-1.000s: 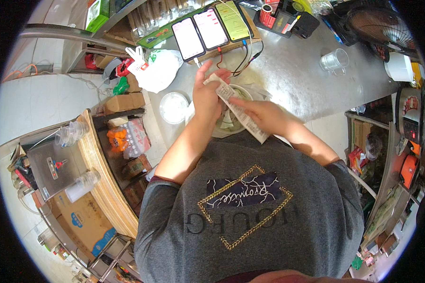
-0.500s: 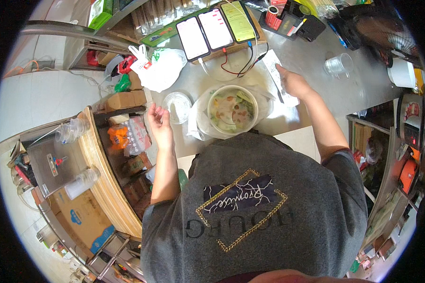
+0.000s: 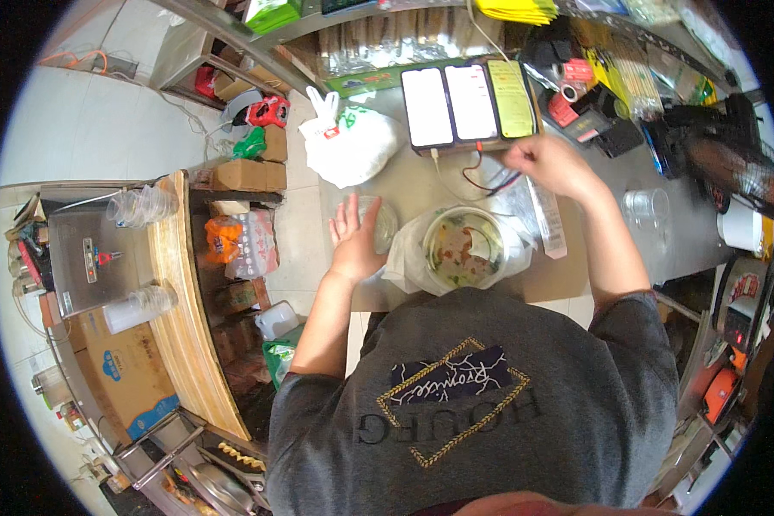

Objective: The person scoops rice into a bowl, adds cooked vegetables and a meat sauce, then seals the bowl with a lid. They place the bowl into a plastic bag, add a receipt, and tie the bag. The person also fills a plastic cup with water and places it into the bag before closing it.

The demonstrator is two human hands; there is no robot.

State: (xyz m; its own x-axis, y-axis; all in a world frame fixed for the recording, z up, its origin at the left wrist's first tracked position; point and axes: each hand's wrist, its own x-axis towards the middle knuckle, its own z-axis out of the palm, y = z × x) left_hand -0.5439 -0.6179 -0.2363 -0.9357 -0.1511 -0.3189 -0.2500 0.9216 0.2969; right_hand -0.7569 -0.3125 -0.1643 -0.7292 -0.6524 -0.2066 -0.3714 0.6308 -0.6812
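A round tub of soup (image 3: 464, 249) with greens and orange bits stands before me, a thin white plastic bag (image 3: 518, 249) bunched around it. To its left lies a round clear lid (image 3: 385, 225). My left hand (image 3: 355, 245) is at the lid's left edge, fingers stretched and spread. Near the lower right corner of the yellow-screened phone (image 3: 512, 99), my right hand (image 3: 559, 168) is closed with its fingers curled; what they hold, if anything, is hidden. Just below that hand lies a long white paper slip (image 3: 550, 224), partly covered by hand and wrist.
Two white-screened phones (image 3: 427, 107) with charging cables (image 3: 482, 176) lean at the back. A tied white bag (image 3: 353, 146) sits back left. Clear plastic cups (image 3: 647, 219) stand on the right, near a black fan (image 3: 740, 163). A wood-edged side table (image 3: 181, 318) is at left.
My view has shifted, so the table things sit lower and further right. My left hand has come over to the lid and spread its fingers. My right hand has moved from the slip toward the phones.
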